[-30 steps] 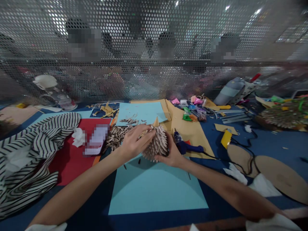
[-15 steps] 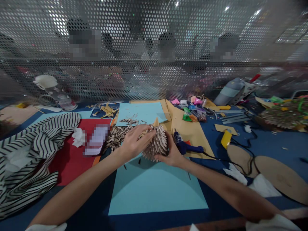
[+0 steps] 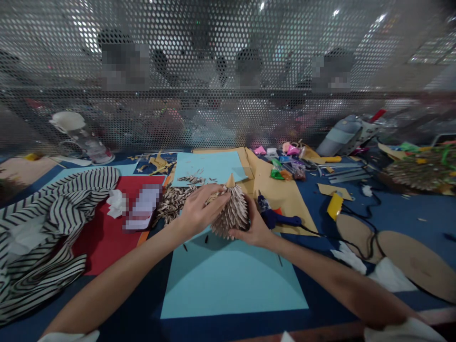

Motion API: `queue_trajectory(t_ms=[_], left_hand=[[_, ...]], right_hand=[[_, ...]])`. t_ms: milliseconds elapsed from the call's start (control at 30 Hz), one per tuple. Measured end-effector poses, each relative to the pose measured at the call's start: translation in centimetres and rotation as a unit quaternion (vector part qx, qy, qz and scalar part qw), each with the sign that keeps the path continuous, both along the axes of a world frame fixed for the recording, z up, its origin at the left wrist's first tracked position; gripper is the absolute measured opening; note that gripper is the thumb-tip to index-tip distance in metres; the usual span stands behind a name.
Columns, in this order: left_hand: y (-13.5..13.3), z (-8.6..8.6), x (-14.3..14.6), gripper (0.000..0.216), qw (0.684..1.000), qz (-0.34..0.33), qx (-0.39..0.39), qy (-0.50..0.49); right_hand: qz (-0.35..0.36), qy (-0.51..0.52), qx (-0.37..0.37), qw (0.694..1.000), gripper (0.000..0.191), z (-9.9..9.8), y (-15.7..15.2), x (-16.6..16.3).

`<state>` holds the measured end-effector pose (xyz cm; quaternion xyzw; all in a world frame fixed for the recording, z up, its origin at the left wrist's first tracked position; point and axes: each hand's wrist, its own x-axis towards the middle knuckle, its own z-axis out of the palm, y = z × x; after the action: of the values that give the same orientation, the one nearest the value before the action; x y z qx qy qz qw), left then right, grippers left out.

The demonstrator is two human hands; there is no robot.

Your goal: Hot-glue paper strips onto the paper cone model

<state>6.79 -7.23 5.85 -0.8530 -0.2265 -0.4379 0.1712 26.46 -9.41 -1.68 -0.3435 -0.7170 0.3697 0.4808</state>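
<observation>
Between my hands is a cone covered in overlapping grey-brown pieces that look like seed shells [image 3: 233,216], its bare tan tip pointing up. My left hand [image 3: 201,209] lies against its upper left side with fingers bent over the surface. From the right, my right hand [image 3: 254,223] grips the lower side, thumb at the front and fingers behind, partly hidden. Beneath it lies a light blue sheet [image 3: 231,285] with a few loose shells. A pile of similar shells [image 3: 173,202] sits just left of my left hand. Close to my right hand rests a blue glue gun [image 3: 281,218].
A phone [image 3: 144,206] on red paper [image 3: 103,237] and striped cloth [image 3: 67,209] lie left. Cardboard discs [image 3: 416,261], a black cord, tissues and a yellow cutter [image 3: 335,205] are right. Small coloured packets [image 3: 285,166] lie behind, before a perforated metal screen [image 3: 221,118]; people show beyond it.
</observation>
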Motion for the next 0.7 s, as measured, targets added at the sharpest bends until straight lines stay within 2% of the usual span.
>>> queue_trajectory(t_ms=[233, 333, 400, 467, 600, 700], left_hand=[[0.3, -0.4, 0.1, 0.036, 1.000, 0.002, 0.004, -0.023], [0.3, -0.2, 0.2, 0.044, 0.999, -0.004, -0.018, -0.035], [0.2, 0.0, 0.3, 0.051, 0.996, -0.008, -0.075, -0.057], [0.2, 0.2, 0.3, 0.063, 0.984, -0.017, -0.163, -0.072], [0.6, 0.5, 0.1, 0.087, 0.935, -0.053, -0.347, -0.052], [0.9, 0.8, -0.3, 0.086, 0.897, -0.099, -0.431, -0.008]], right_hand=[[0.003, 0.038, 0.008, 0.999, 0.095, 0.1, 0.1, -0.1], [0.002, 0.047, -0.003, 0.999, 0.096, -0.1, 0.2, -0.1], [0.006, 0.052, -0.008, 0.999, 0.094, -0.2, 0.3, 0.0], [0.005, 0.061, -0.014, 0.998, 0.093, -0.3, 0.4, 0.0], [0.011, 0.076, -0.024, 0.997, 0.092, 0.0, 0.4, 0.3], [0.027, 0.075, -0.030, 0.996, 0.089, 0.2, 0.3, 0.5]])
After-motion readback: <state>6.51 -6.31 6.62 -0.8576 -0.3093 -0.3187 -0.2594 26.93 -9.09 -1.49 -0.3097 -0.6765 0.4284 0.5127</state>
